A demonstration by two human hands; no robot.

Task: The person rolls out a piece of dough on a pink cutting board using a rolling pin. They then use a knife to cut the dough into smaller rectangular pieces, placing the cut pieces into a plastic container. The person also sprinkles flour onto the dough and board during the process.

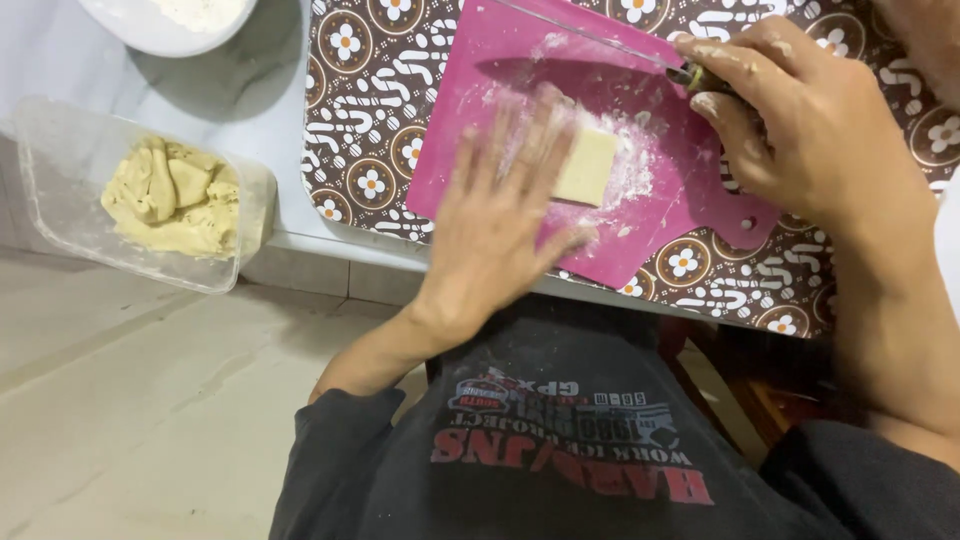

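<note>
I sit at a pale bench (250,100) whose edge runs just above my lap. A brown mat (365,120) patterned with white flowers and swirls covers its right part, and a pink cutting board (650,215) lies on the mat, dusted with flour. On the board sits a flat square of pale dough (588,165). My left hand (500,215) is spread, fingers apart, laid flat on the board and touching the dough's left edge. My right hand (795,110) is closed around the dark handle of a knife (600,40), whose thin blade stretches left across the top of the board, clear of the dough. Both hands are floury. To the left, on the bare bench, a clear plastic tub (60,170) holds a lump of the same dough, and a white bowl (130,35) of flour shows at the top edge. Below the bench is a pale tiled floor (130,400).
</note>
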